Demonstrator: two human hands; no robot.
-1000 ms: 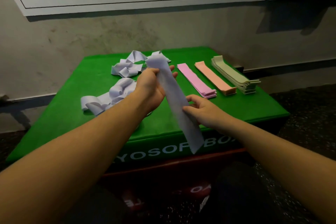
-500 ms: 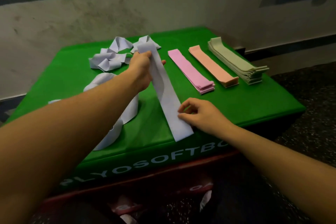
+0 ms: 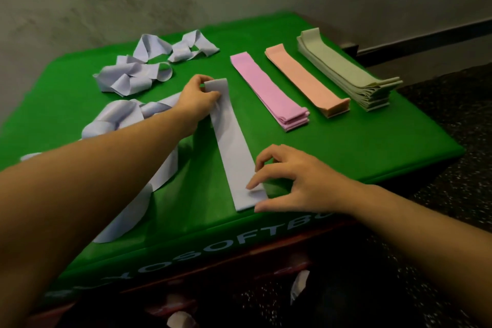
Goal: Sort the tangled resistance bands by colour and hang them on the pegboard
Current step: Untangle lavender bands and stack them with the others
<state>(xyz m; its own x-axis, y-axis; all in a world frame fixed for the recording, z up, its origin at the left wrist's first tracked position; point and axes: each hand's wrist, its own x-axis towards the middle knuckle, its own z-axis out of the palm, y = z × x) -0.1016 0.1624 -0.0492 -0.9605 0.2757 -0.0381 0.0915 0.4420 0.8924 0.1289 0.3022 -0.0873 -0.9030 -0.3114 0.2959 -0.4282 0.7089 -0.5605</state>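
A green padded surface (image 3: 346,157) stands against a mottled grey wall; no pegboard is in view. Beyond and to the left of the left hand (image 3: 198,97) lies a tangle of lavender bands (image 3: 138,76), with further loose lavender loops (image 3: 119,120) passing beneath that forearm. The left hand pinches the far end of a single lavender band (image 3: 234,146), thumb and fingers curled over its folded edge. The band itself, held up off the surface and slanting a second ago, now lies flat and straight on the green cover, running from the left hand toward the near edge. At its near end the right hand (image 3: 295,181) is loosely spread, fingertips pressing the band down, gripping nothing. Beyond the right hand, three finished stacks lie side by side: pink bands (image 3: 269,93), peach bands (image 3: 308,82) and, farthest right, sage-green bands (image 3: 348,72). The laid-down band appears to begin a fourth, lavender stack, parallel to the others. By this reading, sorting is well advanced: only the lavender tangle remains to be separated, and hanging has not yet begun.
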